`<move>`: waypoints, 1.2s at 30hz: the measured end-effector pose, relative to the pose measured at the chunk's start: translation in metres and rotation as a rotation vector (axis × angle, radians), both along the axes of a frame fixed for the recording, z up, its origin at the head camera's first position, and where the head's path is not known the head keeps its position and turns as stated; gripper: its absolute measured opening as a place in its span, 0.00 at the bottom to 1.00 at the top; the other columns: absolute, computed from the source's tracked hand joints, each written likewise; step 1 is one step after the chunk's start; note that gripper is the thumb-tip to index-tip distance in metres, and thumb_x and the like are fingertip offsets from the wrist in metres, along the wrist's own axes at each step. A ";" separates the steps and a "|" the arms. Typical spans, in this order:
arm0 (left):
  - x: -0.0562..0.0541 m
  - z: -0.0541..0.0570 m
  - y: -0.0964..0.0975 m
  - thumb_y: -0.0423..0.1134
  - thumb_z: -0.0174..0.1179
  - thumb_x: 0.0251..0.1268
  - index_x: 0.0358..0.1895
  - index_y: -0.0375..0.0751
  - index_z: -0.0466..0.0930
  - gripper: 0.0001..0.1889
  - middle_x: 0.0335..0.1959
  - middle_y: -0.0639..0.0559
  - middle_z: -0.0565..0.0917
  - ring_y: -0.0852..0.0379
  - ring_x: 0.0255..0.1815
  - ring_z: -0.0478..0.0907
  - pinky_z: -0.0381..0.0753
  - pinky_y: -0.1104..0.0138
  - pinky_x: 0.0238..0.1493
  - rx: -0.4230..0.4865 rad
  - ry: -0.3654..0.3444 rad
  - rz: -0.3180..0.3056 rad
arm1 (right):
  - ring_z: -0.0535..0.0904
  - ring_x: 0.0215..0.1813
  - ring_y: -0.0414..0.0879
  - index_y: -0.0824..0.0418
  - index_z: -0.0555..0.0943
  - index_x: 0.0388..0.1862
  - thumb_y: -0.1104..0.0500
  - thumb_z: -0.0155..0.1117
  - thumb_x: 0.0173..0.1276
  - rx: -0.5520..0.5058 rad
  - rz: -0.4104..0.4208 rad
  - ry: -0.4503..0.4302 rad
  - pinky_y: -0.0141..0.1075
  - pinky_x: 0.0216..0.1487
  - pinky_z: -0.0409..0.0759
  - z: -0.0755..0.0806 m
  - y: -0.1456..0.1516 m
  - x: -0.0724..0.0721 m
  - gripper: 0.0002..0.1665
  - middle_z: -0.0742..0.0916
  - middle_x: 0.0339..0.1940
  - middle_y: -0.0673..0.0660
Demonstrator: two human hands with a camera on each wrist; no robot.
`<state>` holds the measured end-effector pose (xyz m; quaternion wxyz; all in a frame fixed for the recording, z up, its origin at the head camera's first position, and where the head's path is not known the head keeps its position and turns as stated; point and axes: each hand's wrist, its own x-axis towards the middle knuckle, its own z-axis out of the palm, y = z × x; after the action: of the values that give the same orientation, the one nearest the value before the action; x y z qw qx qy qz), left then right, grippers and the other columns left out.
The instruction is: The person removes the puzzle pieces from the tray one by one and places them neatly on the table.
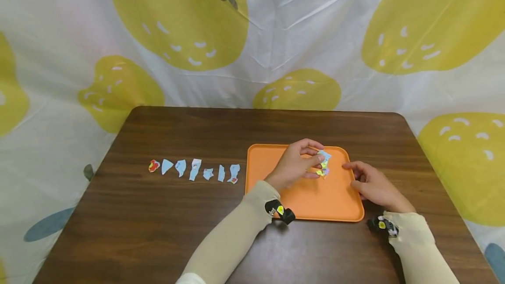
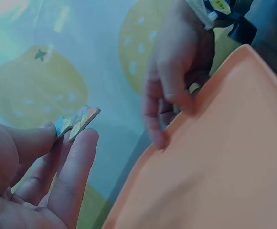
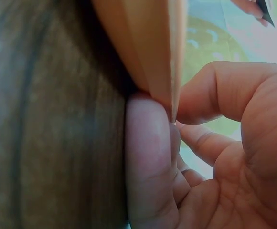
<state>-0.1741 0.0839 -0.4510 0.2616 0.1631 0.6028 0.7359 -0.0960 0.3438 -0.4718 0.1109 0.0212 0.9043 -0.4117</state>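
My left hand (image 1: pixel 293 165) is over the orange tray (image 1: pixel 327 203). Between its thumb and fingers it pinches an irregular, light-blue and yellow puzzle piece (image 1: pixel 324 161). In the left wrist view the thin edge of this puzzle piece (image 2: pixel 84 120) shows at the fingertips, raised above the tray. My right hand (image 1: pixel 375 185) grips the tray's right rim. Seen from the right wrist, the thumb (image 3: pixel 210 95) lies against one side of the rim and a fingertip (image 3: pixel 148 124) sits under the other side, next to the wooden tabletop.
Left of the tray, several irregular puzzle pieces (image 1: pixel 195 169) lie in a row on the dark wooden table (image 1: pixel 158 227). Mostly light blue, they end at the far left with a red piece (image 1: pixel 153 165). A fruit-patterned cloth (image 1: pixel 268 34) hangs behind the table.
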 end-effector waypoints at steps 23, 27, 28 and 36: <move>-0.031 0.014 -0.067 0.26 0.70 0.67 0.60 0.45 0.86 0.20 0.42 0.50 0.83 0.54 0.40 0.90 0.92 0.57 0.41 0.006 0.017 0.184 | 0.77 0.34 0.46 0.62 0.72 0.75 0.66 0.61 0.74 0.004 0.010 -0.001 0.40 0.30 0.87 0.002 0.003 -0.001 0.30 0.79 0.47 0.64; -0.034 0.019 -0.082 0.26 0.68 0.69 0.63 0.44 0.84 0.21 0.42 0.51 0.83 0.55 0.40 0.90 0.92 0.58 0.42 0.000 0.022 0.188 | 0.78 0.35 0.46 0.62 0.72 0.75 0.66 0.61 0.74 0.000 0.019 -0.001 0.41 0.31 0.87 0.003 0.003 -0.001 0.31 0.79 0.47 0.64; -0.034 0.019 -0.086 0.26 0.68 0.69 0.64 0.43 0.84 0.21 0.42 0.51 0.83 0.55 0.40 0.90 0.92 0.58 0.42 0.000 0.026 0.189 | 0.78 0.35 0.46 0.62 0.72 0.75 0.66 0.61 0.74 0.000 0.018 -0.001 0.41 0.31 0.87 0.003 0.003 -0.002 0.31 0.79 0.47 0.64; -0.039 0.021 -0.124 0.25 0.66 0.71 0.66 0.41 0.82 0.22 0.41 0.53 0.82 0.59 0.38 0.88 0.91 0.64 0.38 0.035 -0.005 0.255 | 0.77 0.34 0.45 0.62 0.72 0.75 0.66 0.61 0.74 0.004 0.023 0.005 0.40 0.30 0.86 0.002 0.007 -0.002 0.31 0.79 0.47 0.64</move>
<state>-0.2129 -0.0404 -0.4301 0.1645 0.0879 0.6050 0.7741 -0.0980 0.3508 -0.4701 0.1132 0.0101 0.9057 -0.4084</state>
